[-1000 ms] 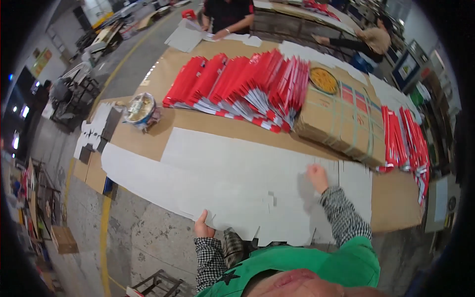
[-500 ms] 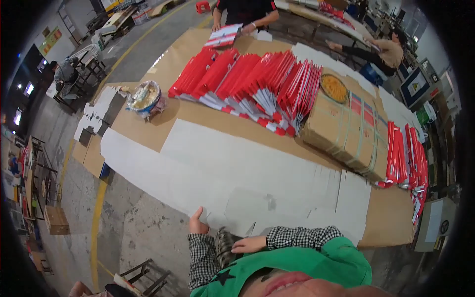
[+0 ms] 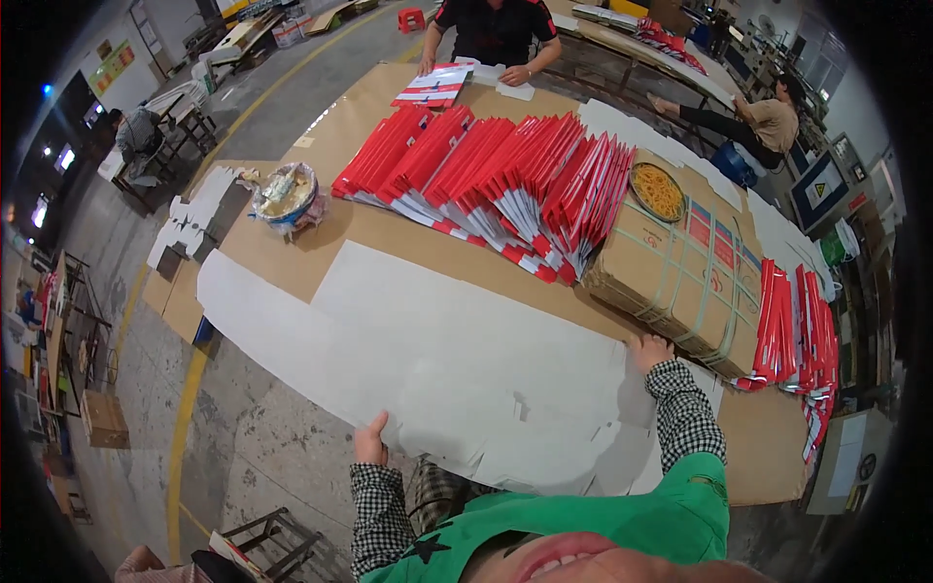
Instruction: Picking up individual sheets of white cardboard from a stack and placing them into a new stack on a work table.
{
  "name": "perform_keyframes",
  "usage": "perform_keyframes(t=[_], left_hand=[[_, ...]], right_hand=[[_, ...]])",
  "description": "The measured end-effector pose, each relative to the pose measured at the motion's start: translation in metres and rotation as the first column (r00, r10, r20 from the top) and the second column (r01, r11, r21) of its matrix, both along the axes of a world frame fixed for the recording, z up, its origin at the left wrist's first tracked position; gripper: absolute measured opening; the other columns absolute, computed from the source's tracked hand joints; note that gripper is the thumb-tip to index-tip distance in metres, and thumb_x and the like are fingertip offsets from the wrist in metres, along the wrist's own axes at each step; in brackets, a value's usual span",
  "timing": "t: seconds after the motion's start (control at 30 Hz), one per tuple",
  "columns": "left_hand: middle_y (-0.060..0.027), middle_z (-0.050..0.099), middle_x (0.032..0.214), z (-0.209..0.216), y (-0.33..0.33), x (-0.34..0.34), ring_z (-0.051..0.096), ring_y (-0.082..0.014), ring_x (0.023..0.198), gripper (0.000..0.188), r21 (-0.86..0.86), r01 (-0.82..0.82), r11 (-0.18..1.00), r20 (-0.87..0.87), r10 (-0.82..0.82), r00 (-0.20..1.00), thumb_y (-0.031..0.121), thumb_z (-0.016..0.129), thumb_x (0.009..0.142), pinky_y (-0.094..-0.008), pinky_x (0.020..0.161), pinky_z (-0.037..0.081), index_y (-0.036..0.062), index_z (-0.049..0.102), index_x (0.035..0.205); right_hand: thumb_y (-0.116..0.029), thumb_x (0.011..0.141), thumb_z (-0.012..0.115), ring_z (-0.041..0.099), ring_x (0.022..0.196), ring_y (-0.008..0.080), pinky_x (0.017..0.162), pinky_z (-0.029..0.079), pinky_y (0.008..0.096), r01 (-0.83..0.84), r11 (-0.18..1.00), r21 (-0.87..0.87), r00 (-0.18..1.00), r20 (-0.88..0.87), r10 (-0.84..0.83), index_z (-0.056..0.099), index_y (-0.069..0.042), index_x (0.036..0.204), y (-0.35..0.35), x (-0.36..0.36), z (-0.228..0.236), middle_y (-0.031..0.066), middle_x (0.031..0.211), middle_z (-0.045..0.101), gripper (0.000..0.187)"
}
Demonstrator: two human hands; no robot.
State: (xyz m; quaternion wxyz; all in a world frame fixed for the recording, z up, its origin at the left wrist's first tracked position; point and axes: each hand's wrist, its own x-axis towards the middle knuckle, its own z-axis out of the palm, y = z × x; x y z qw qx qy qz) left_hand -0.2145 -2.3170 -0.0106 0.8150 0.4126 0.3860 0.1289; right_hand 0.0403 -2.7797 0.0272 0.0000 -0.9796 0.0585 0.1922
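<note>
A large white die-cut cardboard sheet (image 3: 437,350) lies flat across the near side of the table, with slots and cut tabs along its near edge. My left hand (image 3: 370,442) grips that edge at the left, thumb raised on top and the other fingers mostly hidden. At the sheet's far right corner, beside a strapped brown carton (image 3: 671,262), my right hand (image 3: 651,353) has its fingers curled over the edge. Another white piece shows below my right forearm, partly covered by it.
Red-and-white folded packages (image 3: 486,165) stand in a fanned row behind the sheet. A bowl lined with plastic (image 3: 287,194) holds pale paste at left. A round dish with orange-yellow contents (image 3: 658,191) sits on the carton. Across the table, a person (image 3: 491,39) handles a package.
My right hand has swung from near my body out to the sheet's far right corner. The sheet's right end looks shifted, while my left hand stays at the near edge.
</note>
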Motion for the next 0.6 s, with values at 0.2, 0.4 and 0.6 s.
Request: perform_keyframes(t=[0.2,0.4,0.6], left_hand=[[-0.0142,0.054,0.115,-0.007,0.004,0.008,0.055,-0.0279,0.102,0.045,-0.078,-0.007,0.997,-0.085,0.0,0.996,0.008,0.059,0.081,-0.0389,0.083,0.047,-0.0025,0.043,0.121],[-0.014,0.053,0.117,-0.021,0.007,0.003,0.054,-0.028,0.102,0.046,-0.099,-0.031,0.995,-0.023,0.029,0.999,0.007,0.059,0.081,-0.0392,0.083,0.048,-0.002,0.043,0.122],[-0.0146,0.057,0.11,-0.011,0.002,0.008,0.056,-0.0271,0.1,0.042,-0.08,-0.07,0.994,-0.07,0.065,0.995,0.007,0.061,0.08,-0.0379,0.083,0.048,-0.0038,0.047,0.118]], right_hand=[[-0.043,0.09,0.035,0.038,0.117,0.0354,0.098,0.03,0.0487,-0.026,1.0,-0.016,1.0,0.014,0.027,0.046,0.005,0.118,-0.015,-0.01,0.002,0.0208,0.126,0.042,0.056],[-0.043,0.087,0.043,0.039,0.114,0.0348,0.094,0.032,0.0489,-0.026,1.0,-0.009,0.991,0.13,0.027,0.05,0.004,0.11,-0.025,-0.02,-0.013,0.0204,0.121,0.045,0.053],[-0.044,0.087,0.043,0.037,0.116,0.035,0.096,0.031,0.0481,-0.025,0.999,-0.02,0.997,0.076,0.027,0.046,0.004,0.116,-0.028,-0.018,-0.013,0.0205,0.125,0.041,0.057]])
